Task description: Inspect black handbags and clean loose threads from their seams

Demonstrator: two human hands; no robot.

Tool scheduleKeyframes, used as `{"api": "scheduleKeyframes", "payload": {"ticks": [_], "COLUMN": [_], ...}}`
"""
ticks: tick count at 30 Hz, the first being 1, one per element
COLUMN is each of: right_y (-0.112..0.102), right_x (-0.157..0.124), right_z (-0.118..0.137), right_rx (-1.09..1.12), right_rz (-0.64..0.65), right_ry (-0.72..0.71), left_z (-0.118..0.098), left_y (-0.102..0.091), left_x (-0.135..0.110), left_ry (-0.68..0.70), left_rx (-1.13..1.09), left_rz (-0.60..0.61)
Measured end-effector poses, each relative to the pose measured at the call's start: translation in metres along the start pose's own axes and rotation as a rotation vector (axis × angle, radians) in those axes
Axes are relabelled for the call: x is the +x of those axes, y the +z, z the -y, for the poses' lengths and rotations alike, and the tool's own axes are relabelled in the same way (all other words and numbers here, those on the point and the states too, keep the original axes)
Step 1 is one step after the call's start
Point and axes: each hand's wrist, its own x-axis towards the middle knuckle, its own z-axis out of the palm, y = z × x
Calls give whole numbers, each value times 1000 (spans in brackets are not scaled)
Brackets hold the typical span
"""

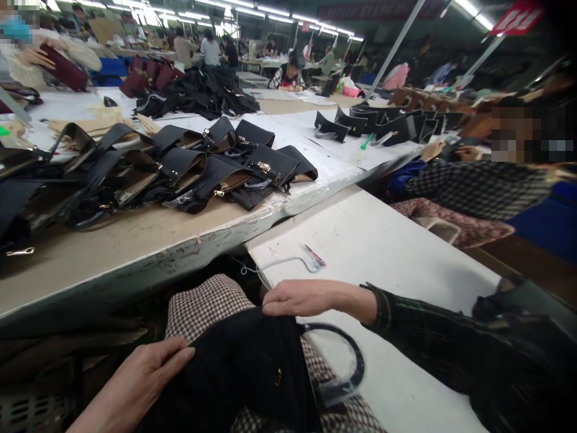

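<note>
Long table (135,246) with its pile (180,171) ahead, white table (396,240) to the right with open room, and the bag (243,367) sits in the lap between both hands, long axis running away toward the table corner. Left hand (139,376) lies flat on its near-left edge, fingers unclenched; right hand (302,297) curls over the far edge, seemingly pinching it. The handle (357,355) loops right onto the white table, snips (314,255) just beyond.

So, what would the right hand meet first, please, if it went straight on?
The right hand points left, already touching the bag; beyond that, probably the checked knee, though depth is unclear.
</note>
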Motion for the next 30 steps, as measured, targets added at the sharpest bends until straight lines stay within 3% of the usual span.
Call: {"api": "scheduleKeyframes", "payload": {"ticks": [3,6,11,13,16,20,23,26,30], "right_y": [18,36,42,34,17,2,0,2,6], "right_x": [-25,-30,-26,-25,-19,10,35,44,38], "right_z": [5,4,-3,-2,4,11,11,9,7], "right_rx": [41,33,24,52,108,46,-24,-63,-148], "right_rz": [-196,-344,-431,-376,-180,30,163,204,158], "right_ry": [59,53,56,79,41,-42,25,85,56], "left_z": [-6,-11,-13,-11,-9,-7,-7,-4,7], "left_y": [1,2,5,5,6,7,8,6,5], "left_x": [-4,-7,-7,-6,-4,-1,1,1,-1], "left_ry": [-8,-18,-40,-26,-11,-46,-83,-85,-62], "left_rx": [43,63,54,43,33,-28,-77,-104,-184], "left_rz": [50,56,63,73,73,98,121,132,132]}}
